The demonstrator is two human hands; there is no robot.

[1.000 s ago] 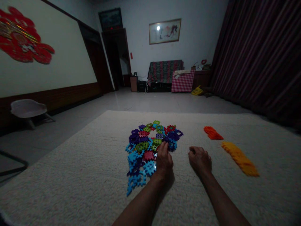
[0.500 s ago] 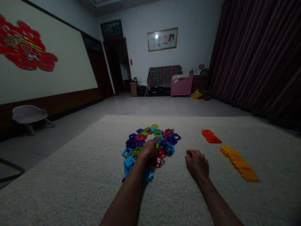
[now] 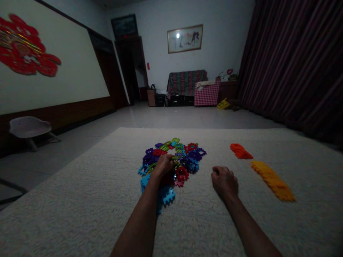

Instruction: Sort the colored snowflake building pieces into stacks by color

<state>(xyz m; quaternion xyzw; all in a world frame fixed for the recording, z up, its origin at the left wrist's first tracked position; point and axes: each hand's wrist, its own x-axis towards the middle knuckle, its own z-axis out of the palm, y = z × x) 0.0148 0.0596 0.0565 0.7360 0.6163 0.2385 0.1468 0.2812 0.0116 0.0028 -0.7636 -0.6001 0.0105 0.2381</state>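
Note:
A heap of interlocking plastic tiles (image 3: pixel 184 157) in blue, purple, green and red lies on a cream carpet (image 3: pixel 80 200). My left hand (image 3: pixel 164 165) rests on the heap's left middle, fingers curled down among the pieces; what they hold, if anything, is hidden. My right hand (image 3: pixel 224 181) lies on the bare carpet to the right of the heap, fingers curled under, nothing visible in it. Further right lie a small row of orange tiles (image 3: pixel 240 151) and a longer row of yellow tiles (image 3: pixel 272 180).
The room is dim. A small pale chair (image 3: pixel 28 127) stands by the left wall. At the far wall are a cloth-covered cabinet (image 3: pixel 187 82) and a checked box (image 3: pixel 208 94). Dark curtains (image 3: pixel 294 64) run along the right side.
My left hand moved from the heap's near right edge to its left middle, dragging pieces with it. My right hand stayed put on the carpet.

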